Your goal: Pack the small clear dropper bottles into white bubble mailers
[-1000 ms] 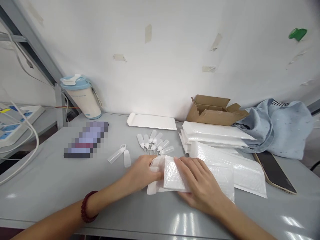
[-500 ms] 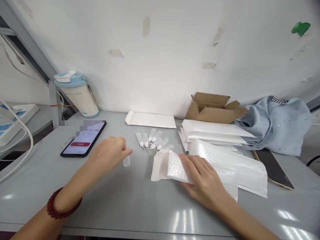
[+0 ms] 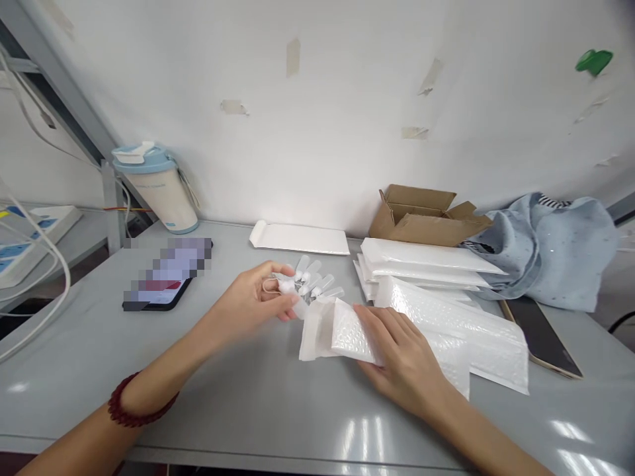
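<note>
My left hand (image 3: pixel 251 301) holds small clear squeeze bottles (image 3: pixel 292 297) pinched in its fingers, just left of the open end of a white bubble mailer (image 3: pixel 330 330). That mailer lies flat on the grey table (image 3: pixel 238 396), and my right hand (image 3: pixel 401 357) presses down on it with spread fingers. Several more small bottles (image 3: pixel 315 281) lie in a fan just behind the mailer's mouth. A red bead bracelet (image 3: pixel 131 410) circles my left wrist.
A stack of bubble mailers (image 3: pixel 431 268) sits at the right, a cardboard box (image 3: pixel 421 215) and blue cloth (image 3: pixel 550 248) behind it. One flat mailer (image 3: pixel 300 237) lies by the wall. A phone (image 3: pixel 163 277) and a blue-lidded jug (image 3: pixel 156 188) stand left; a dark tablet (image 3: pixel 543 337) lies right.
My left hand left the mailer, reached left to two loose bottles near the phone, picked them up and has come back to the mailer's mouth. My right hand has stayed on the mailer.
</note>
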Demonstrator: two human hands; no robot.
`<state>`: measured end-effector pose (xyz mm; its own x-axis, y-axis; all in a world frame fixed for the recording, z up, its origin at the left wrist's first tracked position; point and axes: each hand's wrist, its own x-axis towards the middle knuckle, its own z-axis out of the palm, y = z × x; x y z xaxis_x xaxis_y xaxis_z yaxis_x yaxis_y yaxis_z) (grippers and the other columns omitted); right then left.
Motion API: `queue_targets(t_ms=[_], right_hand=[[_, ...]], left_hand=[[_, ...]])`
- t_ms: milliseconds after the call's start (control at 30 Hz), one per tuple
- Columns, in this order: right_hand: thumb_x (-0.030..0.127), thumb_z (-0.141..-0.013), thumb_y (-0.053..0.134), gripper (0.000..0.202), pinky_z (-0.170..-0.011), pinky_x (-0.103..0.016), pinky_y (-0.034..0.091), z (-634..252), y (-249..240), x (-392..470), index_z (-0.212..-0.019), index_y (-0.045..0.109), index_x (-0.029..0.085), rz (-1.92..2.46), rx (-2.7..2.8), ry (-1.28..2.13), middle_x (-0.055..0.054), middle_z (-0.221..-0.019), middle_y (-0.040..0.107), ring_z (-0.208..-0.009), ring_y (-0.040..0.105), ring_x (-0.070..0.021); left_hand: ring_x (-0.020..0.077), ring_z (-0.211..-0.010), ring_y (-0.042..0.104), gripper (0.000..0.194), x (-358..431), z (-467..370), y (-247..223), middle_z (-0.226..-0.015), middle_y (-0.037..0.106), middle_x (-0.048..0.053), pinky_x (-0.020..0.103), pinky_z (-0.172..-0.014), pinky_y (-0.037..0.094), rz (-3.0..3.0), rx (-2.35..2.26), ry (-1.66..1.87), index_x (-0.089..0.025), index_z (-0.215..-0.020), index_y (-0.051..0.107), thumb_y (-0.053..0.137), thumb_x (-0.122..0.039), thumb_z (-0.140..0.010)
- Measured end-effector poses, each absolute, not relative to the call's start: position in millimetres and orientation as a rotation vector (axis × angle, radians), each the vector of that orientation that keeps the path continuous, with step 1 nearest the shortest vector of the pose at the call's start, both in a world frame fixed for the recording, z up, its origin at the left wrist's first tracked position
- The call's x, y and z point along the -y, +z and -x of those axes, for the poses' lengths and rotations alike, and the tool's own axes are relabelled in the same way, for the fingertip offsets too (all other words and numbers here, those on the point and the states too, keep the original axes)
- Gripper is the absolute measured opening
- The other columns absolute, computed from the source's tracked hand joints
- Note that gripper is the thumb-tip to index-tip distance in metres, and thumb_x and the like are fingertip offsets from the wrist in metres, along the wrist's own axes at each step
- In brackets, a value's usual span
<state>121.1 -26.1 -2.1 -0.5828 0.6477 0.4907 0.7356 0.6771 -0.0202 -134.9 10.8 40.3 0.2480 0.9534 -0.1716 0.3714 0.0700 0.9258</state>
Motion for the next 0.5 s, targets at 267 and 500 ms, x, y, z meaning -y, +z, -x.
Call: queue_targets(t_ms=[267, 500], right_hand=[[0.014, -0.075, 0.051, 0.051, -0.074, -0.041, 0.05, -122, -5, 27, -0.125, 0.042, 0.009, 1.118, 2.387, -0.21, -0.015, -0.104, 0.059, -0.091, 0.054, -0.0263], [0.016, -0.077, 0.05, 0.053, -0.074, -0.042, 0.05, -123, -3, 28, -0.129, 0.038, 0.01, 1.104, 2.344, -0.194, -0.015, -0.106, 0.059, -0.093, 0.055, -0.0266]], left_hand=[[0.0149, -0.08, 0.064, 0.019, 3, 116, 32, -0.092, 0.069, 0.003, 0.026, -0.07, 0.052, -1.633, -1.14, 0.836, -0.022, -0.096, 0.068, 0.059, -0.031, -0.082], [0.0156, -0.079, 0.059, 0.019, 13, 105, 17, -0.086, 0.07, 0.001, 0.028, -0.07, 0.051, -2.142, -1.103, 1.08, -0.021, -0.096, 0.068, 0.067, -0.022, -0.077]])
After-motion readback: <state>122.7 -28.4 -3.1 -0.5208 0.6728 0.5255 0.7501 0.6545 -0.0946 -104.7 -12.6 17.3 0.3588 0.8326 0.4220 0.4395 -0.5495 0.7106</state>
